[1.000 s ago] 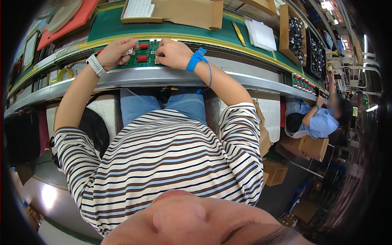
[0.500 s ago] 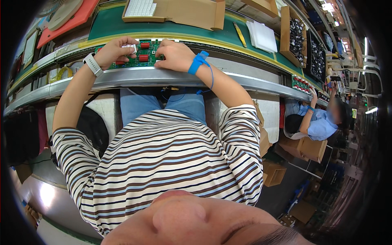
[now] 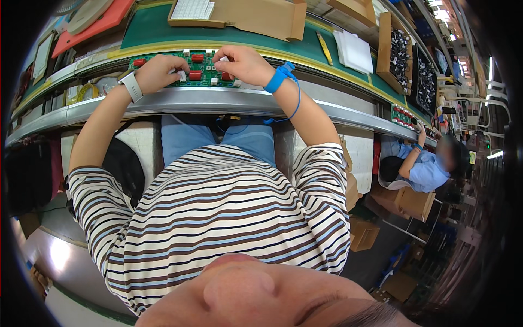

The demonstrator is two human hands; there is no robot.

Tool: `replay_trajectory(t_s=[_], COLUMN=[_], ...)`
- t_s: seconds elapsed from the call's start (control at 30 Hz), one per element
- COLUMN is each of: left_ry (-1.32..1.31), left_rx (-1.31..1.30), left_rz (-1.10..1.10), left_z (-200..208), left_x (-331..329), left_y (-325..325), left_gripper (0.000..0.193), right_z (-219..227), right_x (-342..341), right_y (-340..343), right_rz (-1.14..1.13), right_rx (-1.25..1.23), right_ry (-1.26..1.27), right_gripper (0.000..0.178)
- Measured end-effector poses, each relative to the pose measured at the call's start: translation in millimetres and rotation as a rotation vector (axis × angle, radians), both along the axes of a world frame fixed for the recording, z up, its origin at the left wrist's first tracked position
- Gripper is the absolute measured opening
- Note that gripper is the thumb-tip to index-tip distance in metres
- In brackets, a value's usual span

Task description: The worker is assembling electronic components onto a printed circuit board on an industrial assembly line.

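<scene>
A green circuit board with red cylindrical components lies on the rail in front of me. My left hand is over its left half, fingers closed on a small white block beside a red component. Above the board's right half, my right hand pinches another small white block between thumb and fingers. Other white blocks sit on the board, such as a near-edge block and a far-edge block. My right palm and fingers hide part of the board's right end.
Beyond the board runs a green conveyor belt. On it rest an open carton with white blocks, a yellow cutter knife and white foam sheets. At right, a box of black parts stands near a co-worker. A metal rail edges the bench.
My right hand has risen from the board's near right part toward its far side, uncovering white blocks. My left hand has lowered its white block toward the near edge and shifted slightly right.
</scene>
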State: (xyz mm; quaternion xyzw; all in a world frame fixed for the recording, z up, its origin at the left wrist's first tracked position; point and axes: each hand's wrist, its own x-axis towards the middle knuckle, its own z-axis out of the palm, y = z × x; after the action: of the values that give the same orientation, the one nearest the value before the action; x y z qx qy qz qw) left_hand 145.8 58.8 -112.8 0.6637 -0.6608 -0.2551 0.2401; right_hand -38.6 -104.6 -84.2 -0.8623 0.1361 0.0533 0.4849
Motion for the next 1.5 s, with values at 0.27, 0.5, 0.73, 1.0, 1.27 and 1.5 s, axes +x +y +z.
replay_trajectory(t_s=[0.27, 0.5, 0.73, 1.0, 1.27, 1.5], left_ry=[-0.194, -0.280, -0.268, -0.395, -0.382, -0.013], left_rx=[0.033, 0.003, -0.067, -0.087, -0.054, -0.140], left_rz=[0.028, 0.041, 0.041, 0.032, 0.023, 0.090], left_z=[6.5, 4.9, 3.2, 4.9, 0.6, 8.5], left_x=[-8.8, -11.3, -13.4, -20.2, -18.5, -8.6], left_y=[0.2, 4.6, 6.7, 10.9, 12.3, 13.8], left_gripper=[0.012, 0.012, 0.012, 0.012, 0.013, 0.028], right_z=[-13.6, -17.8, -34.0, -34.4, -34.7, -37.2], right_x=[3.6, 8.3, 14.6, 18.5, 20.9, 21.6], right_y=[6.6, 11.4, 11.5, 16.8, 18.4, 18.4], right_rz=[-0.068, 0.058, 0.134, 0.116, 0.131, 0.140], right_rx=[0.100, -0.237, -0.510, -0.513, -0.509, -0.517], right_ry=[-0.157, -0.191, -0.317, -0.243, -0.214, -0.220], right_gripper=[0.022, 0.024, 0.021, 0.024, 0.025, 0.025])
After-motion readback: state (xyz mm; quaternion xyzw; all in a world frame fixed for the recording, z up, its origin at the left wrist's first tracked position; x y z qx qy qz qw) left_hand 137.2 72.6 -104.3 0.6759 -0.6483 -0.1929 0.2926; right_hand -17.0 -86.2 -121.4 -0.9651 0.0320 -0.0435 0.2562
